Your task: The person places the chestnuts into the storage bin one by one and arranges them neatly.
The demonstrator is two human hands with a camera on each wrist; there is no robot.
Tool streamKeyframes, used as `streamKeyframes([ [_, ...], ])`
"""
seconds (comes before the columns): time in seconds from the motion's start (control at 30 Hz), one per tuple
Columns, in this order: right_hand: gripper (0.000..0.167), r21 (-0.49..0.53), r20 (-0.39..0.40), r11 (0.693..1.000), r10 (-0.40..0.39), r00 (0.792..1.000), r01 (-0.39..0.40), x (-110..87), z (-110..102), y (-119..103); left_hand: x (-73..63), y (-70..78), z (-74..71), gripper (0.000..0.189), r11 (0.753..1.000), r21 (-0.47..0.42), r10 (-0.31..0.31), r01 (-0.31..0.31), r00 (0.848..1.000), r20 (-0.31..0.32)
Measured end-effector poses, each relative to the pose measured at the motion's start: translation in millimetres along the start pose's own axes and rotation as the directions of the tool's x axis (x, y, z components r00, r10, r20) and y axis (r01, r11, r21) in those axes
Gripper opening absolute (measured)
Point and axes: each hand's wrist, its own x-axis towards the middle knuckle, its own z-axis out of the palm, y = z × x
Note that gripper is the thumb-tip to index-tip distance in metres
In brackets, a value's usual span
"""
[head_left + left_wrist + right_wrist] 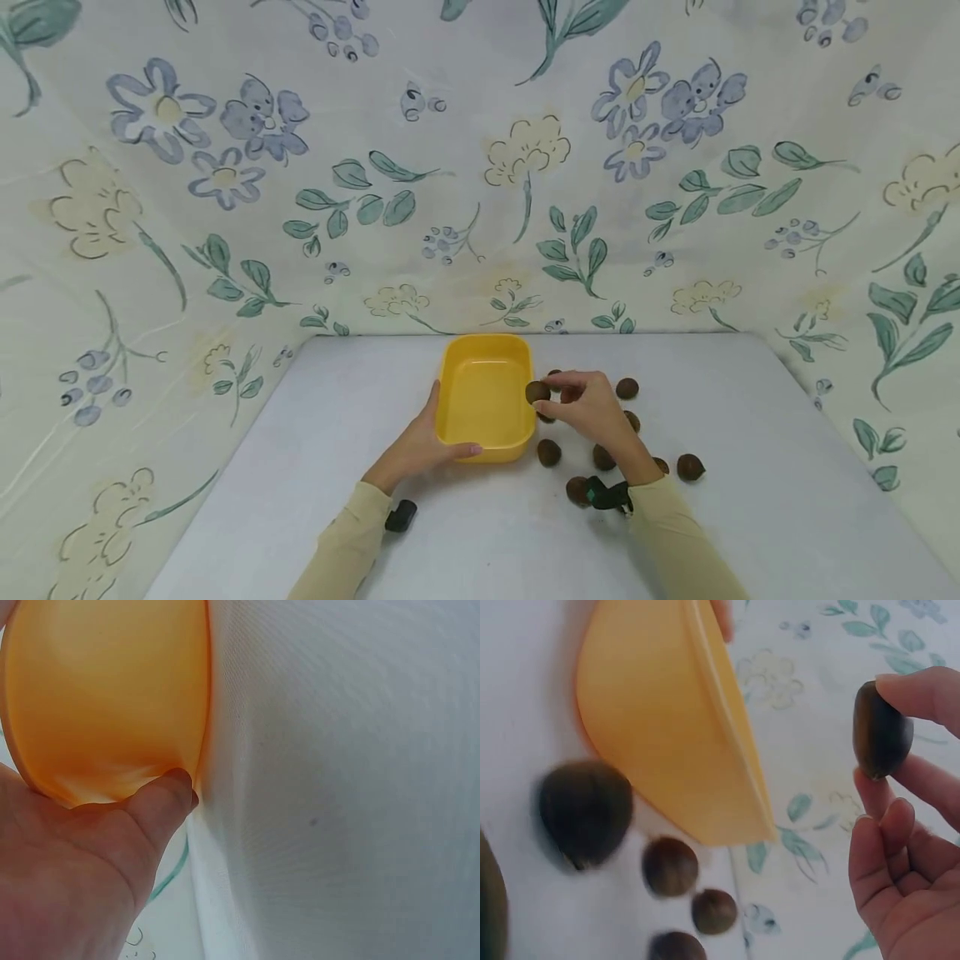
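My left hand (422,443) grips a yellow plastic tray (486,404) at its left side and near corner, the thumb along the near edge. In the left wrist view the thumb (161,806) presses against the tray's wall (112,690). Between thumb and fingertips my right hand (592,408) pinches a brown chestnut (537,392), raised close by the tray's right rim. The right wrist view shows this chestnut (882,731) held up beside the tray's outer wall (652,697), with the other fingers curled loosely below.
Several chestnuts lie on the white table right of the tray, among them one near its corner (549,452), one farther back (627,388) and one at the far right (690,467). Some are partly hidden under the right arm. A floral cloth (480,167) hangs behind the table.
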Motion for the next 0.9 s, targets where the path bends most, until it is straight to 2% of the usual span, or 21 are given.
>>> streamKeyframes([
  [0.2, 0.036, 0.020, 0.008, 0.999, -0.026, 1.000, 0.026, 5.9, 24, 1, -0.5, 2.5, 0.3, 0.143, 1.000, -0.025, 0.000, 0.000, 1.000, 0.008],
  [0.47, 0.034, 0.022, 0.030, 0.999, -0.049, 0.998, 0.048, 15.3, 53, -5, -0.8, 1.0, 0.0, 0.140, 1.000, 0.001, -0.017, 0.017, 1.000, 0.012],
  [0.7, 0.036, 0.033, 0.074, 0.999, -0.020, 0.997, 0.017, 23.6, 71, -11, -0.9, 0.8, -0.5, 0.140, 1.000, -0.012, -0.010, 0.010, 1.000, 0.011],
  [0.9, 0.036, 0.022, 0.088, 0.999, -0.040, 0.995, 0.038, 32.0, 86, -9, 0.2, -1.3, -0.7, 0.139, 1.000, 0.004, 0.007, -0.007, 1.000, 0.011],
])
